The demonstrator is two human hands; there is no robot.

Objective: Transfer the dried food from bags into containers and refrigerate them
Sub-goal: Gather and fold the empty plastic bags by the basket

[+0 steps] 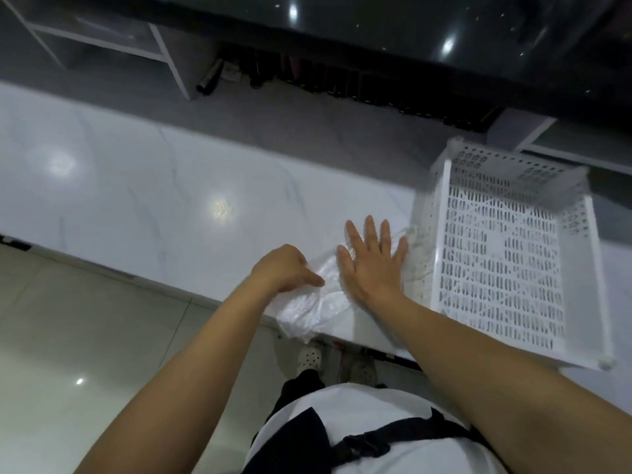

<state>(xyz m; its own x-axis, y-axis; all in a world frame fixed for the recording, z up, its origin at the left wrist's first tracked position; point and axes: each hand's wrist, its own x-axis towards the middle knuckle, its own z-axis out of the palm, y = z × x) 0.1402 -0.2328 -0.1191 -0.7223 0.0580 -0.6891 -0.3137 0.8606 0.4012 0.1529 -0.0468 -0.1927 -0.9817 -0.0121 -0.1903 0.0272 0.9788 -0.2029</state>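
At the near edge of the white marbled desk [143, 200], a crumpled clear plastic bag [309, 307] lies flat, one corner hanging over the edge toward the floor. The right hand [371, 265] lies palm-down on the far right part of the bag, its grip spread, fingers straight and fanned, pressing the plastic against the desk. The left hand [284, 268] sits at the bag's left edge, fingers curled, thumb and forefinger meeting on the plastic in what reads as a pinch; the exact contact is partly hidden by the knuckles. The bag thus lies under the right palm and just right of the left grip, stretching between the two. No contents can be made out in the bag. Immediately right of the right hand stands a white perforated plastic basket [441, 234], its left wall close to the fingertips. Below the desk edge, pale floor tiles [85, 319] and a perforated clog [309, 357] show.
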